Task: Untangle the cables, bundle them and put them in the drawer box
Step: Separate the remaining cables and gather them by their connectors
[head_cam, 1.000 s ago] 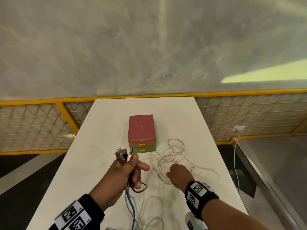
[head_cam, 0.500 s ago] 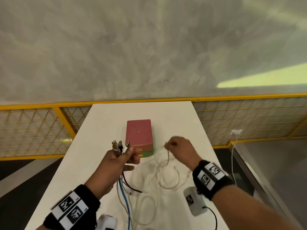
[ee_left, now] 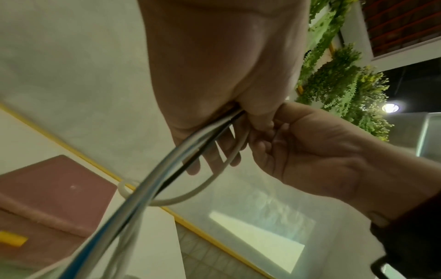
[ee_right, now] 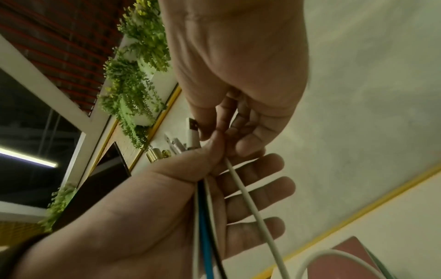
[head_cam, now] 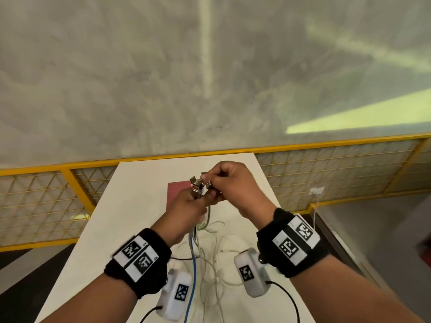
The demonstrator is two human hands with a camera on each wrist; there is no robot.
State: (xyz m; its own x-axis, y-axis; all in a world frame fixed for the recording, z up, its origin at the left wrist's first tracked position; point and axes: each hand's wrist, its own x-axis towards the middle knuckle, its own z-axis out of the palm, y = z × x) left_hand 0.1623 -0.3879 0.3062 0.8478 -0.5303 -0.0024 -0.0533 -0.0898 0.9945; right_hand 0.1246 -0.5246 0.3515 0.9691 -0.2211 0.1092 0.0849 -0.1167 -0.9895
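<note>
From the head view, your left hand (head_cam: 186, 206) gripped the cables (head_cam: 193, 250) below their plugs (head_cam: 200, 186), above the drawer box (head_cam: 175, 191) on the table (head_cam: 130, 206); your right hand (head_cam: 233, 183) pinched a plug. No readable writing showed.

The left wrist view showed cables (ee_left: 167, 169) leaving your clenched fingers.

The right wrist view showed a white cable (ee_right: 250, 203) pinched.

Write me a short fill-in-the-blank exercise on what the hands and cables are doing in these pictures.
1. The left hand grips a bunch of ____ ends.
2. The right hand pinches a ____ cable at the plugs.
3. Among the gripped cables, one is black and one is ____.
4. The red drawer box stands on the white ____.

Missing words: cable; white; blue; table
</note>
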